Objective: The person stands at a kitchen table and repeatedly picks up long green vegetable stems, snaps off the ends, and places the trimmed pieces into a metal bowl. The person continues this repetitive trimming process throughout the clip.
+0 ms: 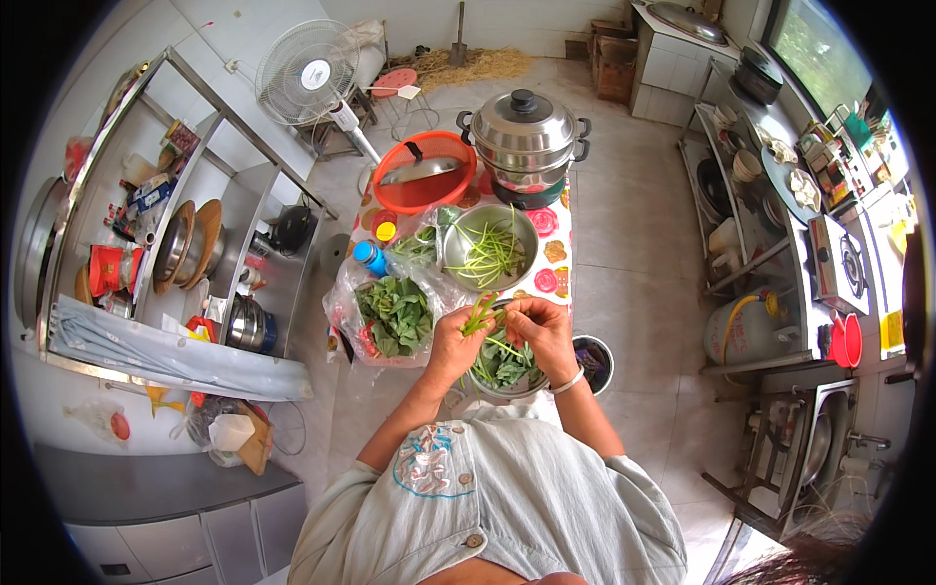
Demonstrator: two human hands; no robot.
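My hands [502,331] work in a tight pocket: a metal bowl [487,246] of green stems sits just ahead, a plastic bag of leaves [390,317] crowds the left, and a bowl of trimmings [507,370] lies right beneath. Beyond the metal bowl the table is blocked by a steel stacked pot [526,136] and a red basin [424,171], with a blue-capped bottle [369,255] left of the bowl. I see bare floor [634,244] to the right of the table, open as far as the wire racks [751,253].

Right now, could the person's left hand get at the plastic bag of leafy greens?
Probably yes. The left hand, pinching green stems, sits right beside the open plastic bag of leafy greens, with nothing between them; it would likely have to drop the stems first.
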